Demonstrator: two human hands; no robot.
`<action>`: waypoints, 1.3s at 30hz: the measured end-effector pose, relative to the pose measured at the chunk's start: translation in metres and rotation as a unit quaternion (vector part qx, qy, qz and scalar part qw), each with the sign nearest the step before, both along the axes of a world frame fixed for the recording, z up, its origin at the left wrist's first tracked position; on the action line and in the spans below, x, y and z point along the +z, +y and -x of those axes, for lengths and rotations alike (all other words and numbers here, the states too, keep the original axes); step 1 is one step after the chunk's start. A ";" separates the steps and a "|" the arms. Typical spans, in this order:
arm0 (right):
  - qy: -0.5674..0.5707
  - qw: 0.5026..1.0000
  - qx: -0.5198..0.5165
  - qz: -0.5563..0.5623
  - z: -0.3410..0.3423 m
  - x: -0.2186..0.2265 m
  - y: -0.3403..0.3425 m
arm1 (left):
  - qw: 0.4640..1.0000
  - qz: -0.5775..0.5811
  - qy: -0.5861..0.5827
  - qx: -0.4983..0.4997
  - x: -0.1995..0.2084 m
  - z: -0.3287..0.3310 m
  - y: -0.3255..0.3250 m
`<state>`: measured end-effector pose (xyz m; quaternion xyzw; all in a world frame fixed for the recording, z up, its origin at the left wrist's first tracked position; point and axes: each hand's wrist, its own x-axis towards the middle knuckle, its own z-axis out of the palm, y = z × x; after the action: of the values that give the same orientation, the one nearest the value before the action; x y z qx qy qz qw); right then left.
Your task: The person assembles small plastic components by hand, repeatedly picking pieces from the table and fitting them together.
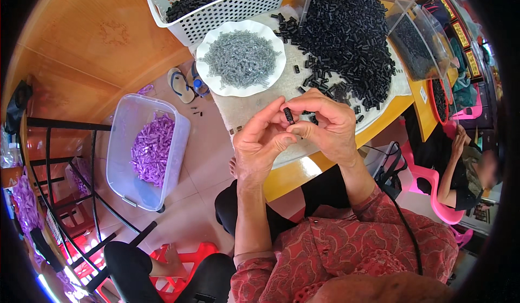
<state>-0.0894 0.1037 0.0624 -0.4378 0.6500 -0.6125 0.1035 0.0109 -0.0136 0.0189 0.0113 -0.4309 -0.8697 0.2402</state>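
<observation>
Above the table's front edge, a small black plastic piece [288,115], short and tube-like, is pinched between my two hands. The fingertips of my left hand [259,140] meet it from the left. On its other side, the thumb and forefinger of my right hand [331,129] close in on it. Just beyond my hands lies a large loose heap of similar black pieces [346,37] on a pale cloth [226,105]. To the left of the heap, a white scalloped plate [205,81] holds many tiny clear parts [238,58].
A white perforated basket [227,17] of black pieces stands at the far left of the table. Clear bins [433,53] are at the right. On the floor, a clear tub [181,140] holds purple packets [153,151]. Another person [463,167] sits at right.
</observation>
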 end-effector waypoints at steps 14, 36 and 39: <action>-0.066 0.997 0.004 0.035 0.001 -0.006 0.000 | 0.997 0.071 -0.030 0.032 0.002 -0.003 0.001; 0.141 0.981 -0.101 -0.081 -0.009 0.004 -0.009 | 0.981 0.015 -0.151 0.118 0.003 0.006 0.003; 0.168 0.976 -0.104 -0.089 -0.010 0.003 -0.008 | 0.980 0.001 -0.154 0.126 0.003 0.004 0.002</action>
<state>-0.0795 0.0956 0.0657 -0.4533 0.7520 -0.4773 -0.0330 0.0073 -0.0115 0.0215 0.1992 -0.4586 -0.8200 0.2784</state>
